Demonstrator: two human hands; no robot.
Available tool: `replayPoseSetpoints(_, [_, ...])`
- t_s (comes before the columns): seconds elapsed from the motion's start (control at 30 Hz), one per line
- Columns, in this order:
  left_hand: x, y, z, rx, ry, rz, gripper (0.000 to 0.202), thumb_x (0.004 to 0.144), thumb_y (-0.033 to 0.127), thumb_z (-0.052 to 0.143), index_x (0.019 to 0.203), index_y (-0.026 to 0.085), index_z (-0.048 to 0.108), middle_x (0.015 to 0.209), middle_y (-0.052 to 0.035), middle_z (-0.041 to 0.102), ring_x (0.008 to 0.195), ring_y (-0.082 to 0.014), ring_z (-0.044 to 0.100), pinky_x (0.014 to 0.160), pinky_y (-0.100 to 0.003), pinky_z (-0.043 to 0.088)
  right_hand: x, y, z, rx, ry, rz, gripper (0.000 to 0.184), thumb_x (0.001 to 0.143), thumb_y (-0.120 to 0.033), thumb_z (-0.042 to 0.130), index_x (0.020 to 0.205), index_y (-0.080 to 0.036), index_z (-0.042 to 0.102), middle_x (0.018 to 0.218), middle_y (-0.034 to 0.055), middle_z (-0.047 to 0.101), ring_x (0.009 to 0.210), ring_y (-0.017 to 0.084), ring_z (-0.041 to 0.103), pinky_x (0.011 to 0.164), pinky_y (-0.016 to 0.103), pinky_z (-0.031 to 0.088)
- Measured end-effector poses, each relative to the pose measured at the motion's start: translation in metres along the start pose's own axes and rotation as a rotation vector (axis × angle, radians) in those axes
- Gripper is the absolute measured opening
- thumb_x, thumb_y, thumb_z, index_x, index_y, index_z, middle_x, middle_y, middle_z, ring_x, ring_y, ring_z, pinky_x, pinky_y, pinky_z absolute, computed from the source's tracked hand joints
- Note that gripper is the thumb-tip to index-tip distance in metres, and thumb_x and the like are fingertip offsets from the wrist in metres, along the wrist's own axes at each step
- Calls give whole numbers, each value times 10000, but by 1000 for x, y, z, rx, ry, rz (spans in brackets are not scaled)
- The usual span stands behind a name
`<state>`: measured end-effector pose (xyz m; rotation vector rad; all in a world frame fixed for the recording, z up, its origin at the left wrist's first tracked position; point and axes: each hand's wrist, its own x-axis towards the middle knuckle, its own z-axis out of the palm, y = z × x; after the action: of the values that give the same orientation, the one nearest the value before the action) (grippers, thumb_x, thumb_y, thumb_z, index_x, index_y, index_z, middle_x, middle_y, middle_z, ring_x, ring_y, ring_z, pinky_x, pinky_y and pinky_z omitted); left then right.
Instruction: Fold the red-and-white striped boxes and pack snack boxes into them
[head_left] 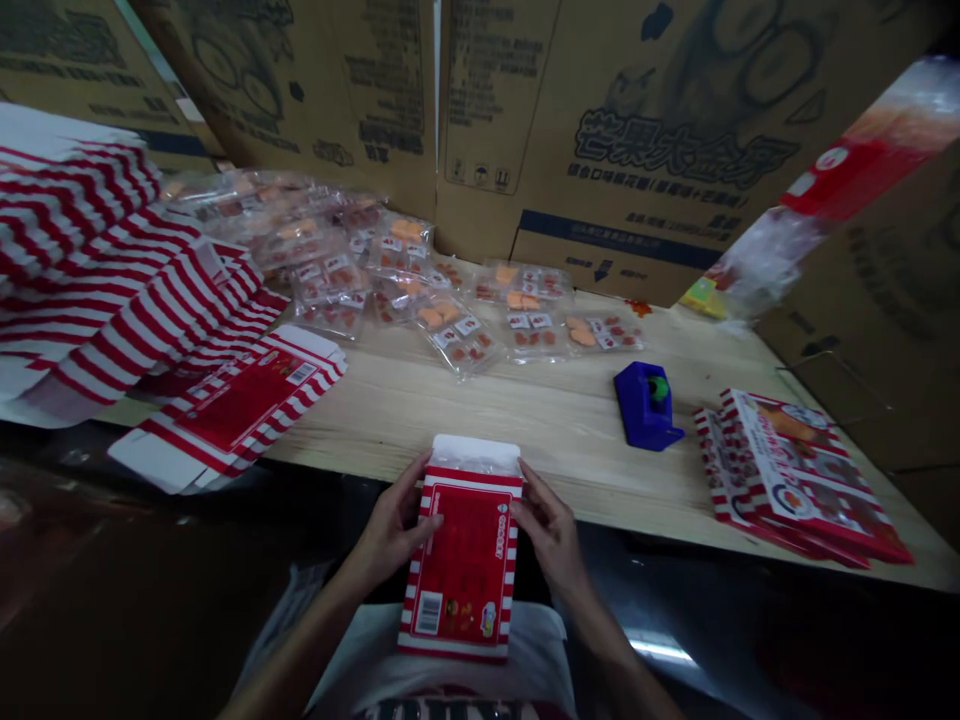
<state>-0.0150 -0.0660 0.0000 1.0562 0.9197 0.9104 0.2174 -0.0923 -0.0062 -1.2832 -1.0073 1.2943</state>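
Observation:
Between my two hands is a red and white striped carton (466,560), its printed back with a barcode facing me. The white end flap at its far end stands open, and clear plastic shows just inside. My left hand (394,525) grips the left edge, thumb lying on the printed face. On the opposite edge my right hand (551,530) is closed round the carton, its thumb near the upper right corner. The carton's near end lies over my lap, in front of the table edge. Fingers beneath the carton are hidden.
Flat striped cartons (112,270) are piled at the left, one flattened carton (247,400) nearest. Clear candy packets (457,335) spread along the back. A blue tape dispenser (646,408) stands right of centre, filled boxes (814,475) beyond it. Large cardboard boxes (622,230) wall the back.

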Motion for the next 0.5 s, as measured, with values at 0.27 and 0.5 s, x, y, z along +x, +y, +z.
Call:
replayPoseSetpoints(0.27, [8,3,-4,231,-45,36,233,834,388,639,888,186,537,881,-25,612,810,-170,603,737,-294,501,9,3,8,-348,-26,-270,183,916,-317,525,799,-226,634,848,21,642,829,193,602,767,309,466])
replayPoseSetpoints(0.5, [19,11,5,67,243,118,301,736,323,710,616,167,481,717,13,543,658,-115,524,623,-226,425,11,-5,21,-199,78,-236,141,849,-326,638,768,-233,571,764,0,585,705,168,564,653,277,457])
